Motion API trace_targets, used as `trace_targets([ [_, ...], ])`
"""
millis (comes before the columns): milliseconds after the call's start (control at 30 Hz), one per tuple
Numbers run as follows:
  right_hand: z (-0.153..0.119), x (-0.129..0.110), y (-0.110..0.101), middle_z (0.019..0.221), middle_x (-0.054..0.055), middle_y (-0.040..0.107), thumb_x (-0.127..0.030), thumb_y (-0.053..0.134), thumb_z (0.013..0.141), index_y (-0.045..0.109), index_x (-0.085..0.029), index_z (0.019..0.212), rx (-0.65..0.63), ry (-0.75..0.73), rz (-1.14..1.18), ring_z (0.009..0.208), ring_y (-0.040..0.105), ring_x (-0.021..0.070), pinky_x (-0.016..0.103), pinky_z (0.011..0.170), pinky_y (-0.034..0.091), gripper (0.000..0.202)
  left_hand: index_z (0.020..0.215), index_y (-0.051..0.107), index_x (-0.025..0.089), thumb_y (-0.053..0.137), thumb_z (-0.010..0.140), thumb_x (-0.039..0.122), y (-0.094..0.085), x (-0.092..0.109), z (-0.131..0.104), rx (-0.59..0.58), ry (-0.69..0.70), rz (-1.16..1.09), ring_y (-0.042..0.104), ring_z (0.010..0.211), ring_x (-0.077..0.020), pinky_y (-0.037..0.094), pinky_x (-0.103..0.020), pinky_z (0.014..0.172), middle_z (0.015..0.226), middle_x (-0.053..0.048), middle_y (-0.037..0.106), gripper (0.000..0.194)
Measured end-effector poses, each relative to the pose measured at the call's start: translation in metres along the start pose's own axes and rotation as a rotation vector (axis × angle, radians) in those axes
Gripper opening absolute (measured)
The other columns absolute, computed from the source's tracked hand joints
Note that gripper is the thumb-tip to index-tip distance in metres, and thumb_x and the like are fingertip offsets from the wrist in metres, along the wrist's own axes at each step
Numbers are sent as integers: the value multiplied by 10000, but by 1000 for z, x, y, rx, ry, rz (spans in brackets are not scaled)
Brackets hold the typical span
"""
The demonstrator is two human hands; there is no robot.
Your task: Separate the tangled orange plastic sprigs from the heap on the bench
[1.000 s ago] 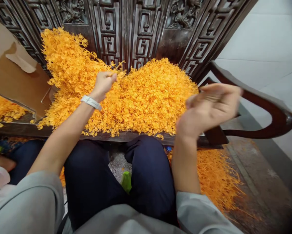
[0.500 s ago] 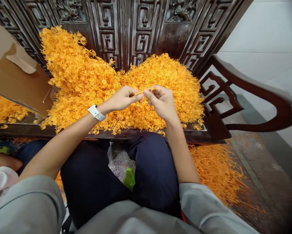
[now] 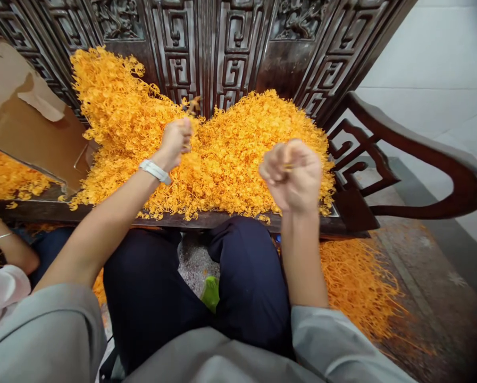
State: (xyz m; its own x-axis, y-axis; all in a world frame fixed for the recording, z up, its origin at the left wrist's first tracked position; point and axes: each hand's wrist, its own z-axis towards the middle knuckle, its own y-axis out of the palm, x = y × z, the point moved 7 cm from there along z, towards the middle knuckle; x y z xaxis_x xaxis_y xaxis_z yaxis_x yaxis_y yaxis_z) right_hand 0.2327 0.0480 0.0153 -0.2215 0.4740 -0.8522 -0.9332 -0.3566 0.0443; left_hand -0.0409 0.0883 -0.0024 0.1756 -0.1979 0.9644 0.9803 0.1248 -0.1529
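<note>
1. Because the heap [image 3: 238,165] spans the table [image 3: 200,222] up to its front edge, it probably stays within easy reach.
2. Left hand [image 3: 175,142] pinches a strand [image 3: 193,104] over the heap, seemingly leaving its tip free; blurred, it points towards the back edge, long axis roughly front-to-back.
3. Right hand [image 3: 293,175], nearer the right end, has its grip curled closed; I cannot tell on what.
</note>
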Motion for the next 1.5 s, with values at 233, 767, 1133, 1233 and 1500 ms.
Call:
trace_targets([
  [233, 20, 32, -38, 1311, 118, 660, -854, 638, 888, 702, -294, 1230, 163, -32, -440, 1195, 647, 288, 480, 910, 588, 659, 684, 631, 220, 787, 895, 629, 17, 4, -19, -257, -30, -19, 216, 453, -69, 139, -316, 469, 516, 84, 317, 486],
  [767, 2, -14, -47, 652, -53, 365, -600, 858, 828, 553, -287, 758, 190, -292, 175, 532, 309, 119, 290, 539, 356, 443, 602, 480, 209, 732, 975, 325, 21, -26, -20, -224, -178, -113, 259, 423, -48, 209, -210, 396, 543, 64, 356, 465],
  [1133, 29, 66, 2, 1303, 146, 697, -679, 622, 984, 708, -237, 1342, -68, 69, -451, 1089, 674, 264, 461, 911, 583, 575, 1193, 735, 173, 562, 1094, 508, 29, 9, -30, -104, -289, -519, 816, 832, -172, 645, -252, 760, 939, -67, 807, 390],
  [1233, 19, 62, 49, 1136, 86, 756, -702, 685, 951, 760, -228, 1162, -362, 55, -351, 958, 668, 206, 379, 853, 555, 525, 1233, 733, 165, 501, 1127, 461, 45, 23, -35, -157, -246, -569, 814, 1088, -223, 647, -308, 950, 1108, -90, 822, 391],
  [1500, 24, 58, 37, 692, -22, 522, -726, 646, 973, 632, -220, 793, -32, -8, -179, 624, 463, 130, 321, 615, 380, 537, 1185, 785, 217, 833, 935, 396, 52, 33, -32, -222, -116, -305, 767, 1104, -217, 601, -305, 919, 1259, -108, 767, 312],
])
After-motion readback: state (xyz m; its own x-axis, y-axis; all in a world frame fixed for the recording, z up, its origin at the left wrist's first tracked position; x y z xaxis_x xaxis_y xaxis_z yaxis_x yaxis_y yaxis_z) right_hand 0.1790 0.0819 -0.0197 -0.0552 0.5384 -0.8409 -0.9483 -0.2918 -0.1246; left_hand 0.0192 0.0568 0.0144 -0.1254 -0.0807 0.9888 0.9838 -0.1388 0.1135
